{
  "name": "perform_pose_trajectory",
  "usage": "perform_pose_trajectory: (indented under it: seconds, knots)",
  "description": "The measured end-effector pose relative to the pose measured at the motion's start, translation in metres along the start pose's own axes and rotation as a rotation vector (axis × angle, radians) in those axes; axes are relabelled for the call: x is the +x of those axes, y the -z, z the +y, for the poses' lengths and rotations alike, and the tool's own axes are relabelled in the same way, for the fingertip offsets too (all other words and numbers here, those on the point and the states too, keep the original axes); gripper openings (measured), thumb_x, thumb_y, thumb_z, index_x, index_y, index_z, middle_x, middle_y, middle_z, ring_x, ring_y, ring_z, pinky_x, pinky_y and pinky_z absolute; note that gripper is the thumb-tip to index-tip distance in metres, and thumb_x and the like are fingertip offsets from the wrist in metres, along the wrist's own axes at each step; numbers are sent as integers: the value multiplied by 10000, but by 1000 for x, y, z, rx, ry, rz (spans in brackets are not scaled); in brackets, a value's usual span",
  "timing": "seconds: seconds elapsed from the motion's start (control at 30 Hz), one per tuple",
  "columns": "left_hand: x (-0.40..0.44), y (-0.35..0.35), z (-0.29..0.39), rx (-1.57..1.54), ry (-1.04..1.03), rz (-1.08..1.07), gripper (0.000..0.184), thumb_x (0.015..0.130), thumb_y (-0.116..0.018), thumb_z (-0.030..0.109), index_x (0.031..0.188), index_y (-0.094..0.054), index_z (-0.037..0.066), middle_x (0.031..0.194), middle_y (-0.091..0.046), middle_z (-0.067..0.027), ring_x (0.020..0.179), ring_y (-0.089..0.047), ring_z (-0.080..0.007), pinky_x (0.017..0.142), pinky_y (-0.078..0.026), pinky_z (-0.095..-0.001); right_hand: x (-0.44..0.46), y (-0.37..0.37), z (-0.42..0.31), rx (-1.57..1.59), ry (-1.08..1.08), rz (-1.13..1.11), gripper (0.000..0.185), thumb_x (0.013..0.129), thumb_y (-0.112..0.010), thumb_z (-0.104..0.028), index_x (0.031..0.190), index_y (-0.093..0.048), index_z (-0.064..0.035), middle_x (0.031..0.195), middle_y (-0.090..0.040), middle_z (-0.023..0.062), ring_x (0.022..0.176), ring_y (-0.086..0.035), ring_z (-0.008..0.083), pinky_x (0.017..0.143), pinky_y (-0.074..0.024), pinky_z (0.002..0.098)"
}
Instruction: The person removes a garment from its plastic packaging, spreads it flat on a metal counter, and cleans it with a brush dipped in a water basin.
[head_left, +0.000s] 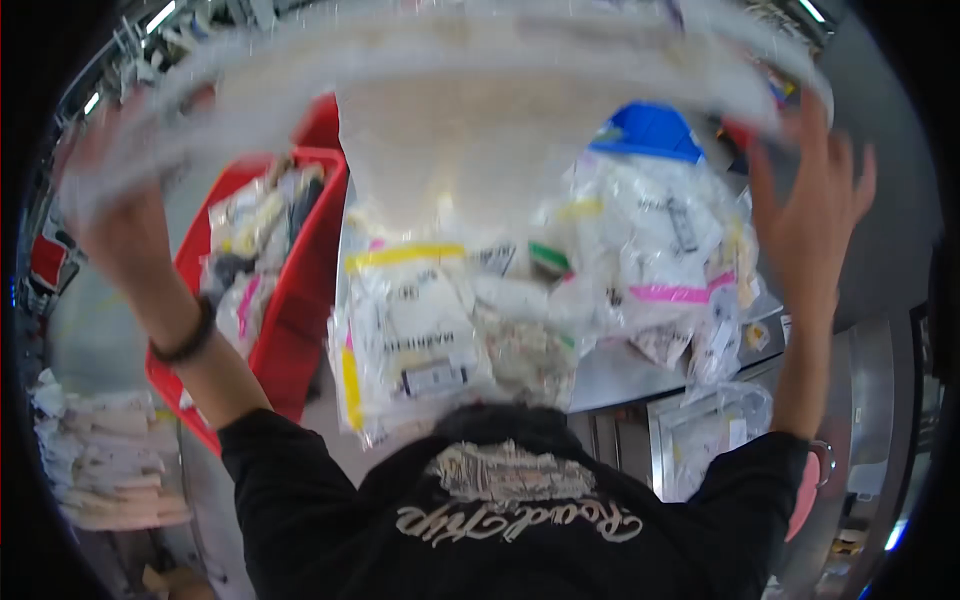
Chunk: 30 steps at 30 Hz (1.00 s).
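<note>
A large translucent plastic bag (pixel 480 55), smeared by motion, stretches through the air across the top of the view between my raised hands. Its left end lies over my left hand (pixel 115 200), which is closed on it, though the fingers are blurred. At the other end my right hand (pixel 815 190) is open, fingers spread, with the bag's edge passing at its fingertips. Below lie packed clear bags: one with a yellow strip (pixel 415 320) nearest my body, and a pile with a pink strip (pixel 665 245) on the right.
A red bin (pixel 300 340) of bagged items stands at the left. Behind the right pile shows a blue bin (pixel 650 130). A stack of white packages (pixel 110 455) sits lower left. Another clear bag (pixel 715 430) lies below the table edge at right.
</note>
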<state>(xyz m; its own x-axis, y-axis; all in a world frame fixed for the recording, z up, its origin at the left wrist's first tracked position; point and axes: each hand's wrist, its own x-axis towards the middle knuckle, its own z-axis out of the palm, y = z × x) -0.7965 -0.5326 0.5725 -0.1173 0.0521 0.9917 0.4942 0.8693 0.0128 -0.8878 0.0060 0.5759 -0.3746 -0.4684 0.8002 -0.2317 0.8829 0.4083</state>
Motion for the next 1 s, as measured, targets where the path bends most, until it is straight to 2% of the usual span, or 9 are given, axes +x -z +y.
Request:
perform_pose_trajectory:
  seconds: [0.07, 0.13, 0.2, 0.23, 0.3, 0.4, 0.6, 0.8, 1.0]
  knots:
    - [-82, 34, 48, -1147, 513, -113, 47, 902, -676, 142, 903, -640, 111, 789, -602, -75, 703, -599, -178, 634, -510, -255, -86, 1, -37, 131, 30, -300, 694, 768, -725, -286, 1364, -487, -22, 1226, -612, 78, 1131, -536, 268, 1158, -164, 616]
    - [-132, 28, 118, -962, 655, -407, 288, 813, -778, 194, 644, -551, 146, 615, -612, -54, 612, -609, -222, 569, -524, -346, -153, 0, -89, 414, -145, -542, 734, 769, -722, -310, 1377, -453, 1, 1276, -574, 106, 1182, -505, 299, 1152, -138, 646]
    - [-204, 34, 143, -1139, 1000, -566, 182, 756, -808, 106, 689, -642, 72, 698, -680, -109, 712, -662, -237, 656, -554, -358, -213, 3, -129, 470, -304, -865, 768, 799, -692, -353, 1395, -404, 37, 1263, -571, 163, 1185, -505, 341, 1141, -137, 671]
    - [-222, 31, 157, -960, 1100, -772, 113, 702, -790, 24, 747, -689, 46, 766, -710, -102, 770, -680, -250, 705, -553, -355, -243, -2, -145, 501, -382, -977, 783, 810, -682, -371, 1405, -389, 45, 1270, -567, 182, 1176, -513, 352, 1132, -146, 682]
    - [-260, 29, 184, -592, 1129, -1141, 211, 622, -717, -82, 798, -717, 35, 869, -733, -46, 830, -675, -226, 772, -521, -314, -288, -4, -171, 530, -427, -1124, 784, 813, -682, -372, 1408, -386, 45, 1269, -571, 189, 1168, -521, 353, 1129, -162, 677]
    - [-307, 23, 204, -640, 1216, -1280, 265, 608, -649, -93, 814, -723, 56, 850, -717, -27, 818, -648, -229, 766, -503, -331, -327, 5, -190, 549, -578, -1419, 788, 822, -680, -374, 1415, -375, 45, 1265, -581, 210, 1145, -545, 357, 1119, -210, 662]
    - [-315, 1, 219, -673, 1147, -1471, 313, 602, -602, -105, 831, -727, 69, 808, -694, -40, 773, -614, -255, 747, -497, -345, -334, 8, -183, 605, -455, -1487, 620, 838, -681, -291, 1351, -481, -5, 1188, -626, 166, 1071, -578, 337, 1053, -375, 532]
    - [-313, 0, 210, -795, 1147, -1478, 334, 597, -606, -101, 844, -730, 85, 828, -692, -37, 797, -598, -264, 767, -490, -340, -296, -36, -221, 1022, -482, -880, 323, 812, -679, -117, 1131, -645, -77, 1042, -639, 79, 947, -582, 303, 835, -483, 360]
    - [-312, 6, 207, -787, 1165, -1484, 335, 592, -615, -105, 842, -729, 87, 858, -697, -20, 835, -599, -248, 786, -490, -330, -312, -108, -295, 885, -285, -701, 378, 746, -716, -124, 1116, -649, -85, 1076, -641, 99, 1047, -549, 329, 881, -464, 367]
